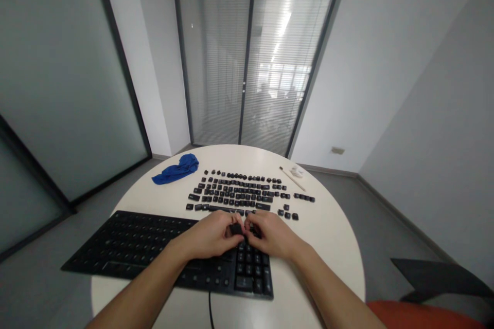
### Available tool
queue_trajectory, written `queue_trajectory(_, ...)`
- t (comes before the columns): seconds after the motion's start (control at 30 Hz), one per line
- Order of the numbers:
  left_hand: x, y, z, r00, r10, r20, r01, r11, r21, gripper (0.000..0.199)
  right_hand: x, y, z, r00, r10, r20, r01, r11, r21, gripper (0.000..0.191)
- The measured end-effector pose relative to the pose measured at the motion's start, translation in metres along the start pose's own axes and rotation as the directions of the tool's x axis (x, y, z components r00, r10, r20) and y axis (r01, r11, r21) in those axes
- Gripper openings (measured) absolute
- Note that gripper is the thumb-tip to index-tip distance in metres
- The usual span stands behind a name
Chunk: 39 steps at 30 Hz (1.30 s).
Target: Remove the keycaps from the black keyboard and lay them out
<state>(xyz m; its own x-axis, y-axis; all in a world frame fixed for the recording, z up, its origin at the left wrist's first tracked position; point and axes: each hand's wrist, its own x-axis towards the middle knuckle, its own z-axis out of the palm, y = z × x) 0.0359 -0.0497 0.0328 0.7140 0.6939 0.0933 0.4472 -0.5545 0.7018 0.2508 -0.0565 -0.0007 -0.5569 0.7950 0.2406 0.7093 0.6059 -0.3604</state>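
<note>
A black keyboard (139, 239) lies slanted across the near part of the round table, most of its left and middle part bare of keycaps. Keycaps sit in place on its number pad (252, 270) at the right end. Above the pad, my left hand (210, 234) is closed, with a small black piece (235, 229) that looks like a keycap between thumb and fingers. My right hand (274, 234) is pinched close beside it, fingertips nearly meeting the left ones. Whatever the right fingers hold is hidden. Loose black keycaps (235, 195) are laid out in rows just beyond both hands.
On the white round table (328, 247), a blue cloth (178, 168) lies at the far left. A thin light brush (292, 178) and a small white item (297, 171) lie at the far right. A cable (210, 311) runs off the near edge. An orange-seated chair (417, 314) stands right.
</note>
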Motion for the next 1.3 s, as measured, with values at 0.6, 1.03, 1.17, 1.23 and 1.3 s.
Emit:
queue_trajectory(0.6,0.004,-0.006,0.01,0.963,0.267,0.046,-0.248,0.8,0.546,0.019,-0.001,-0.005,-0.001,0.983,-0.184,-0.015,0.184,0.969,0.165,0.019)
queue_trajectory(1.03,0.009,-0.024,0.022,0.942,0.323,-0.086,-0.247,0.847,0.471,0.033,0.001,-0.005,-0.001,0.99,-0.143,0.009,0.139,0.972,0.19,0.012)
queue_trajectory(1.17,0.009,-0.028,0.028,0.92,0.369,-0.134,-0.272,0.845,0.46,0.033,0.0,-0.002,0.0,0.985,-0.174,0.013,0.168,0.966,0.198,0.009)
queue_trajectory(1.23,0.009,-0.028,0.03,0.912,0.387,-0.138,-0.286,0.84,0.462,0.032,0.001,0.0,0.0,0.982,-0.186,0.01,0.18,0.961,0.212,0.008)
queue_trajectory(1.3,0.008,-0.027,0.03,0.906,0.403,-0.13,-0.307,0.837,0.453,0.032,0.001,0.001,0.001,0.983,-0.183,0.0,0.178,0.958,0.226,0.007)
